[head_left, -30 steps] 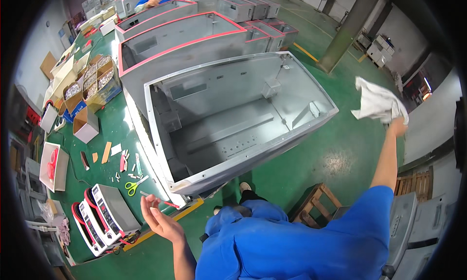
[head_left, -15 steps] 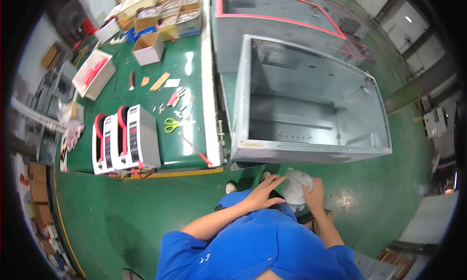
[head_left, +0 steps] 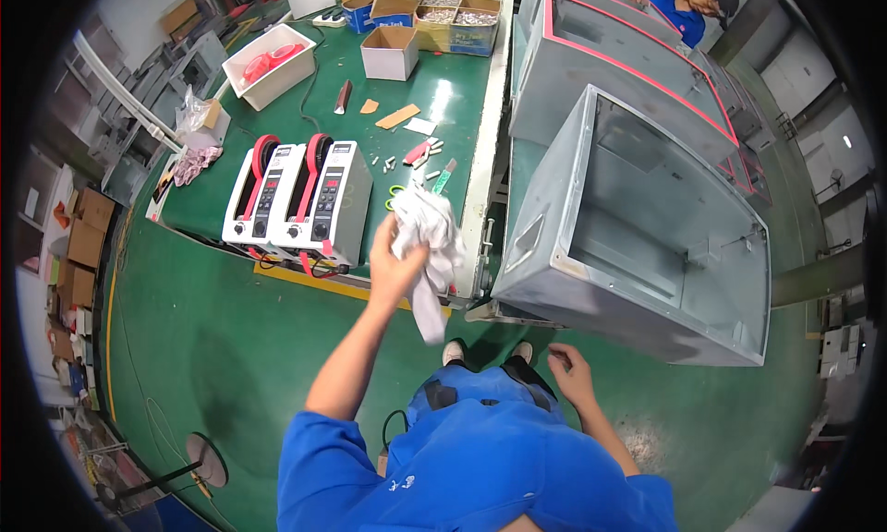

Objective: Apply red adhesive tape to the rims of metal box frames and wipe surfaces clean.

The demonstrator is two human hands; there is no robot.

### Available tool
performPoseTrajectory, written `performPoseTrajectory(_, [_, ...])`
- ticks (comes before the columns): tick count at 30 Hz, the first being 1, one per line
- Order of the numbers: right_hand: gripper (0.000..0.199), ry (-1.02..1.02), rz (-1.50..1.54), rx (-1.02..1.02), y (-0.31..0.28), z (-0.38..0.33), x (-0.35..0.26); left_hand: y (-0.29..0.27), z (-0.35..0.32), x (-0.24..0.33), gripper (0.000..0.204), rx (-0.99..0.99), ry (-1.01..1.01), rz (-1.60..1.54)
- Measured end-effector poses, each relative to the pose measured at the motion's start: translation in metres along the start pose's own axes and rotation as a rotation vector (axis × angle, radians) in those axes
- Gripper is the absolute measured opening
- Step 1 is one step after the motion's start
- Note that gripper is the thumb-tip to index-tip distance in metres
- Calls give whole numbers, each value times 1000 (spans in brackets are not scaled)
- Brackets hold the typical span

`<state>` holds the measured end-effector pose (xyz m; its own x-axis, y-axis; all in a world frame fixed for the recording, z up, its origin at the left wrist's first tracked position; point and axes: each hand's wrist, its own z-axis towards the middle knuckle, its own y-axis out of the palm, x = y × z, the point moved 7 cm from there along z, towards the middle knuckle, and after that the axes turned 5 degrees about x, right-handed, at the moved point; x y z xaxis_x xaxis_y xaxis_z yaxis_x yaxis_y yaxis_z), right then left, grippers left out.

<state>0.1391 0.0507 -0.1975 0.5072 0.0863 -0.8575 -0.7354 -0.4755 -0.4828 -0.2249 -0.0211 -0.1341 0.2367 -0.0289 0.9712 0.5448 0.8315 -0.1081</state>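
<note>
My left hand [head_left: 395,264] grips a bunched white cloth [head_left: 431,227] over the near right corner of the green-topped table [head_left: 462,98]. One end of the cloth hangs down past the table edge. Behind it, green scissor handles [head_left: 394,196] show in part; the blades are hidden. Holding nothing that I can see, my right hand [head_left: 571,375] is in front of my body with its fingers loosely bent and apart. It is nearest to an open grey metal cabinet [head_left: 545,273], without touching it.
Two white tape dispensers [head_left: 337,199] with red rolls stand on the table's near side. Beyond are a white bin [head_left: 286,79], a small carton [head_left: 389,56] and boxes of small parts [head_left: 457,19]. Red-edged cabinets [head_left: 637,61] line the right, with a co-worker [head_left: 679,6] behind.
The cloth has gone from between my hands at my body to over the table corner, in my left hand. My right hand has let go of it. The view has turned, and a co-worker now shows.
</note>
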Motion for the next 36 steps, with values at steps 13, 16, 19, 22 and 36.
performPoseTrajectory(13, [26,418,-61,153,-72,-38,169,91,184,-18,61,115,364,259])
performPoseTrajectory(16, [22,736,597,672,-141,-81,201,108,183,-72,65,83,396,572])
performPoseTrajectory(19, [27,669,710,1081,-258,-127,291,146,116,-54,51,-28,250,193])
performPoseTrajectory(22, [52,348,804,1413,-323,-108,233,153,10,17,42,-267,37,-264])
performPoseTrajectory(36, [40,136,341,1615,-378,-7,165,147,-71,49,42,213,14,42])
